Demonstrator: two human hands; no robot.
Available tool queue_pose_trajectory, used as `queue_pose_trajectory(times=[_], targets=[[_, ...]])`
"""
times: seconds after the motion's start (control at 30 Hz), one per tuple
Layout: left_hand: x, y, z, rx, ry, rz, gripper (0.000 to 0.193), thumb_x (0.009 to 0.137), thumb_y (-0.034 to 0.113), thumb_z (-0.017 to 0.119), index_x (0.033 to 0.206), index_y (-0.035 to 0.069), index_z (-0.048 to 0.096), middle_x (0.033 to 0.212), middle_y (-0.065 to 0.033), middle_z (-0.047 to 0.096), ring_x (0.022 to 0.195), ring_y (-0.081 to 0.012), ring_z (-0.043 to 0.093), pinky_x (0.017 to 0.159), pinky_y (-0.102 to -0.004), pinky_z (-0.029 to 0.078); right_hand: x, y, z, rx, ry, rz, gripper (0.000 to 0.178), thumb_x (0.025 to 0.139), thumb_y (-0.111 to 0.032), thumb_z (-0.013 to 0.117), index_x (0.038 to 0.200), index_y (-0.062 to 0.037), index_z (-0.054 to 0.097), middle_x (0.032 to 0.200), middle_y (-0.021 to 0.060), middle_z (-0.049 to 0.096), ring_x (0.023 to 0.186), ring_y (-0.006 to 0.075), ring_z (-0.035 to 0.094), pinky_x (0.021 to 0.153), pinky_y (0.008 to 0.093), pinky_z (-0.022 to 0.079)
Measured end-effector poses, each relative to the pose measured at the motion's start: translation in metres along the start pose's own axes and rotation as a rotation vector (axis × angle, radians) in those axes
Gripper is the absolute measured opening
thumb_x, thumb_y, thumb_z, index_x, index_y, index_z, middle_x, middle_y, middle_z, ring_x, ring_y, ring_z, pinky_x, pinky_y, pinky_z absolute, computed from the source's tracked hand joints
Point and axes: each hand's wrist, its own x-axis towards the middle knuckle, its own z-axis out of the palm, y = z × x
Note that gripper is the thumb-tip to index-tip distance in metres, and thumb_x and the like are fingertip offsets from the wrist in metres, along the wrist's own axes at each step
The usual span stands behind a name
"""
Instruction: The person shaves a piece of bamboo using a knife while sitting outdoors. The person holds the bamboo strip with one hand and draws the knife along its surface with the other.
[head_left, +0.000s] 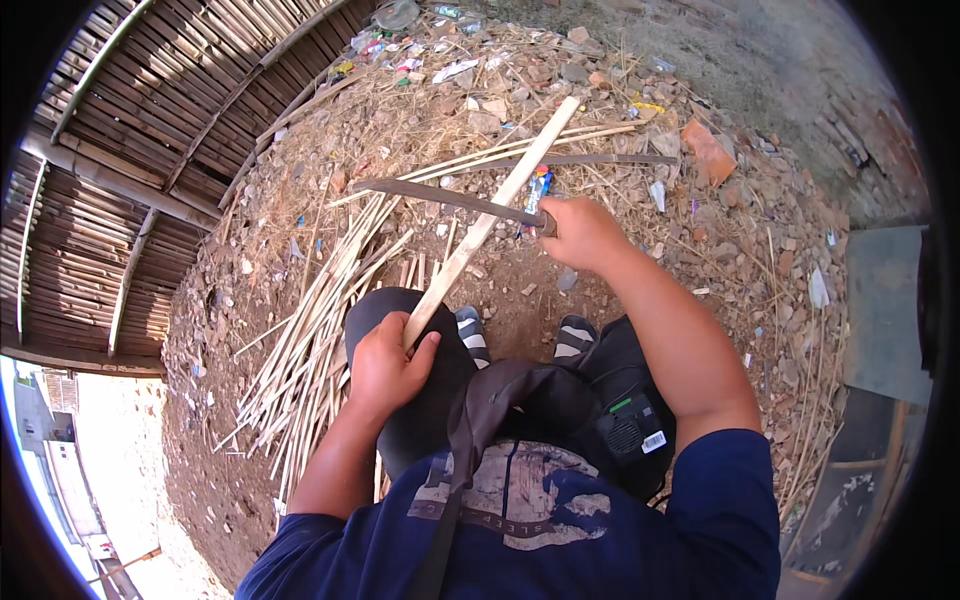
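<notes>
My left hand (388,362) is wrapped round the lower end of a long pale strip of split bamboo (490,222), close to my left knee. The strip slants up and away to the right. My right hand (582,234) grips the handle of a machete (440,195), whose dark blade points left and crosses the strip near its middle. Whether the blade touches the strip I cannot tell. Left of my legs lies a loose pile of thin pale bamboo sticks (320,335). A few longer sticks (500,153) lie beyond the blade.
A dark flat strip (610,159) lies on the ground past my right hand. Rubble and litter cover the dirt, with a broken orange brick (709,153) at right. A bamboo slat wall (150,130) stands left, a grey wall (780,70) right. A black device (633,432) rests at my right thigh.
</notes>
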Motion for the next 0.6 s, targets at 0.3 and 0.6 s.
queue_pose_trajectory(times=[0.3,0.6], targets=[[0.001,0.004,0.0,-0.01,0.001,-0.011,0.037,0.088,0.035,0.077,0.098,0.002,0.062,0.072,-0.0151,0.066,0.071,-0.0376,0.068,0.067,-0.0469,0.053,0.002,-0.002,0.005,0.005,-0.132,-0.013,0.035,0.078,-0.028,0.076,0.104,-0.0087,0.065,0.088,0.0187,0.072,0.088,0.0407,0.07,0.077,0.0534,0.056],[0.006,0.001,0.0,-0.037,0.003,-0.002,0.039,0.086,0.033,0.08,0.103,0.001,0.065,0.07,-0.0147,0.066,0.064,-0.0321,0.068,0.061,-0.0427,0.052,0.004,0.0,0.009,-0.051,-0.087,-0.007,0.036,0.078,-0.028,0.074,0.11,-0.0131,0.068,0.088,0.0174,0.072,0.086,0.0411,0.07,0.077,0.053,0.056]])
